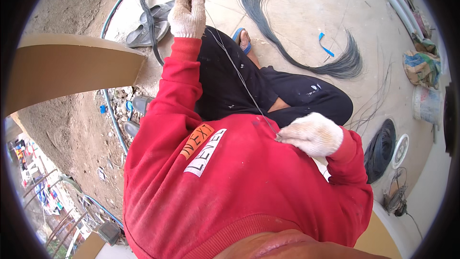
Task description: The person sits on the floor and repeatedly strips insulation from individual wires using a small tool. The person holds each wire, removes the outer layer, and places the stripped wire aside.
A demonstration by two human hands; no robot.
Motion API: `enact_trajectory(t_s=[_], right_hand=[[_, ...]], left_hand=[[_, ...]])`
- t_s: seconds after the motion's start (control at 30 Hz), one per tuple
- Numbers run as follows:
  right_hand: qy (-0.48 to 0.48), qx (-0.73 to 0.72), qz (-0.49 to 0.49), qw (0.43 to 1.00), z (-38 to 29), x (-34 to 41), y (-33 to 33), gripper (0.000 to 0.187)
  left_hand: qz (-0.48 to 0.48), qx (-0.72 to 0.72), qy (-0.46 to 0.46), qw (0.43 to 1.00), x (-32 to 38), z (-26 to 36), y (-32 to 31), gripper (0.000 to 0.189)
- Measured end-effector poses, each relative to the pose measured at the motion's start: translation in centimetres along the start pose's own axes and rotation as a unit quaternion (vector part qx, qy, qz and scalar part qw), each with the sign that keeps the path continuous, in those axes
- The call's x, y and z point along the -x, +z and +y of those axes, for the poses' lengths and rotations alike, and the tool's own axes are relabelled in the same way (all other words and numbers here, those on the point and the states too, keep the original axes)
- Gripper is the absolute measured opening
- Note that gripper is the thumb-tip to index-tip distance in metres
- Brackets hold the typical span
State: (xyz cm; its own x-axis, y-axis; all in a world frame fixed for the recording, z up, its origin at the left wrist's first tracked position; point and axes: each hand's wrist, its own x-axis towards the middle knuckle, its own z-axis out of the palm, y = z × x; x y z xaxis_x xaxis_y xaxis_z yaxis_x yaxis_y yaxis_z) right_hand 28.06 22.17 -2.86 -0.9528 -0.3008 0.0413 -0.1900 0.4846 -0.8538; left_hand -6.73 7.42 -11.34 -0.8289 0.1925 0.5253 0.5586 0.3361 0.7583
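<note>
My left hand (187, 15), in a pale knitted glove, is raised at the upper middle, its fingers closed on thin wire. Wire strands (240, 74) slant down across my dark trousers to my right hand (311, 135), also gloved, which pinches their lower end in front of my red sweatshirt. One thin end sticks up past my left fingertips. Left of that hand a long bundle of dark wire (148, 16) hangs over grey sandals (147, 32). Another tied wire bundle (287, 56) with splayed ends lies on the floor beyond my crossed legs.
At right are a coil of dark wire (380, 151), loose wires (377, 101), a white round object (399, 151), a bucket (427, 104) and a crumpled sack (422, 65). A blue strip (326, 45) lies on the floor. A blue hose (114, 119) runs along the left edge beside rubble.
</note>
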Motion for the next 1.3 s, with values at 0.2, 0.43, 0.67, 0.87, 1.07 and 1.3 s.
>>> enact_trajectory(t_s=[0.2, 0.43, 0.67, 0.87, 1.07, 1.3], right_hand=[[0.360, 0.022, 0.458, 0.813, 1.9, 2.2, -8.9, 0.020], [0.134, -0.073, -0.196, 0.969, -3.4, 1.3, -3.0, 0.013], [0.358, -0.183, 0.453, 0.795, 3.6, 9.7, -10.3, 0.021], [0.280, -0.046, -0.201, 0.938, 0.2, 5.8, -2.7, 0.015], [0.143, -0.191, 0.388, 0.890, -4.2, 10.0, -7.8, 0.025], [0.585, -0.105, -0.106, 0.797, 4.2, 10.0, -1.9, 0.026]], left_hand=[[0.039, 0.271, -0.126, 0.953, 0.4, 3.4, 0.3, 0.024], [0.039, 0.219, -0.014, 0.975, -3.0, 4.1, 3.2, 0.025], [0.067, 0.290, -0.088, 0.951, 0.6, 4.5, 2.8, 0.020], [0.052, 0.114, 0.091, 0.988, -2.4, 4.6, 4.1, 0.029], [-0.001, 0.124, -0.057, 0.991, -2.0, -0.3, 3.5, 0.027], [-0.008, 0.170, 0.033, 0.985, 0.0, 3.3, 3.3, 0.022]])
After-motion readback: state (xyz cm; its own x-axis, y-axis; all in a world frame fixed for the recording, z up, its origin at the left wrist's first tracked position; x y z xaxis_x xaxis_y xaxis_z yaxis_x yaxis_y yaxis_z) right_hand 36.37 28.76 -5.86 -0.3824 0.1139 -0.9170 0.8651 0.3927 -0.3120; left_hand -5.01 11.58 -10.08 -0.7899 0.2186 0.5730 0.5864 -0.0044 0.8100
